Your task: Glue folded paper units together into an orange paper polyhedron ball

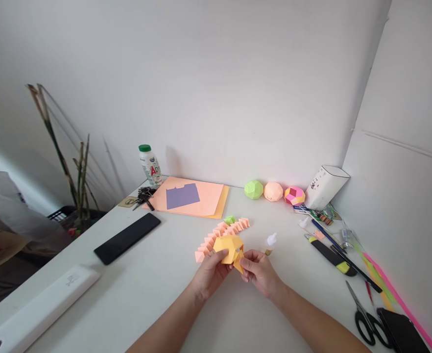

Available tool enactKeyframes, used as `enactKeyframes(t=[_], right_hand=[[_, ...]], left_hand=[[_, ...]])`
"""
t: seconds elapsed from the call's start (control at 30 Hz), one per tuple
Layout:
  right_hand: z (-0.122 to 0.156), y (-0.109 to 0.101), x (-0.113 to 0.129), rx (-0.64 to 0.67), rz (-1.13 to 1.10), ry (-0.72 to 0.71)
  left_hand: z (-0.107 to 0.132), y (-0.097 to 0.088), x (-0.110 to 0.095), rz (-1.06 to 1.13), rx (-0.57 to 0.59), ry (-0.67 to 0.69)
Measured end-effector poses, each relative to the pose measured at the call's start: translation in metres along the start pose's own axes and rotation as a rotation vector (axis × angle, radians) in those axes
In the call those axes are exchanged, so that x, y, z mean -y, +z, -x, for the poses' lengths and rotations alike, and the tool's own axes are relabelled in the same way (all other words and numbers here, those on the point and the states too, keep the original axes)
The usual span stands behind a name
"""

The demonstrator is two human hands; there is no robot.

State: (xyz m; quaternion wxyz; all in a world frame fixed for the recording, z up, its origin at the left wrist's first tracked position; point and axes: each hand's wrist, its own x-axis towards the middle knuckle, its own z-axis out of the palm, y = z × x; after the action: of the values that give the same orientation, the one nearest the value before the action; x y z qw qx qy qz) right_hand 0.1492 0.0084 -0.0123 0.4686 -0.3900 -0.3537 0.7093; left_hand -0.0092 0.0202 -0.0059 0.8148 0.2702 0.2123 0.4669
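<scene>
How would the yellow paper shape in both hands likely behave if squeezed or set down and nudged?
The yellow paper shape is folded from thin sheet and looks hollow, so it is probably very light and would dent under a firm squeeze. Its flat facets suggest it would rest or slide rather than roll. The left hand and right hand pinch it with their fingertips.

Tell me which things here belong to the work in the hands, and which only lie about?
In use: yellow paper shape, held by left hand and right hand; pink folded pieces; glue bottle.

Lying about: three paper balls, scissors, black phone, keys, milk bottle, paper sheets.
</scene>
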Motion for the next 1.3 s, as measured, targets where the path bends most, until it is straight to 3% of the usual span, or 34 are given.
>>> enactKeyframes(t=[0.3,0.7,1.3], right_hand=[[0.0012,-0.0005,-0.0016,-0.041,0.028,0.009],[0.0001,-0.0028,-0.004,-0.035,0.027,0.009],[0.0051,0.004,0.0005,-0.029,0.125,-0.015]], left_hand=[[0.0011,0.0033,-0.0008,-0.114,-0.052,0.039],[0.0023,0.003,0.0025,-0.182,-0.008,0.025],[0.0031,0.0034,0.0024,-0.189,-0.03,-0.018]])
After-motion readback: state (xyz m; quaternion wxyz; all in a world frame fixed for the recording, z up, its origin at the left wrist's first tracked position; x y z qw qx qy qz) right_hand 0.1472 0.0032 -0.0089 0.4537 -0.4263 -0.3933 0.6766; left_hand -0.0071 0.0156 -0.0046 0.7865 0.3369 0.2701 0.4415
